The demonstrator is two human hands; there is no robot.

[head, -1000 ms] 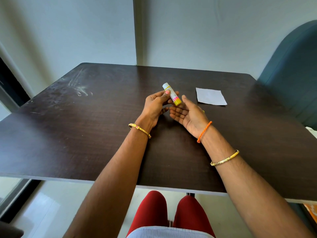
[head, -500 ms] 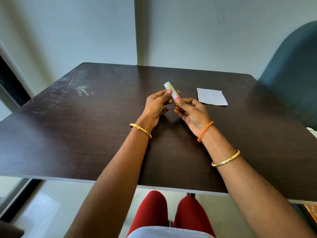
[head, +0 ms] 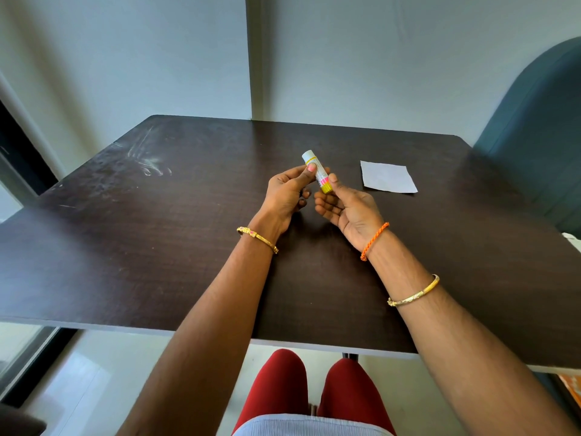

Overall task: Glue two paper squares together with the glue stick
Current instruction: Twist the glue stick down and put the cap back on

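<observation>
Over the middle of the dark wood worktop (head: pixel 157 247), both hands had the glue stick (head: pixel 317 171) held up off the surface, tilted so the white capped end pointed up and away to the left and the yellow base sat lower toward the right. The left hand (head: pixel 287 193) had its grip curled around the upper body of the stick, thumb across the front with the pink-painted nail showing, fingers wrapped behind. The right hand (head: pixel 349 209) was palm up, its thumb pressed on the yellow base; the forefinger was hidden behind the stick, so it looked like a pinch, and the other fingers were loosely curled below it, holding nothing. Cap looked to be on, far as I could tell.

The paper square (head: pixel 388 177) lay flat on the worktop just to the right of the hands, not touching them. It looked like one white sheet from this angle; couldn't tell if a second one was stacked under it.

Other bits: a gold bangle (head: pixel 257 239) on the left wrist, an orange braided cord (head: pixel 374 242) on the right wrist and another gold bangle (head: pixel 415 292) further down that forearm. A teal chair back (head: pixel 540 127) stood off the right edge, and some pale smudges (head: pixel 151 162) marked the worktop's far left.
</observation>
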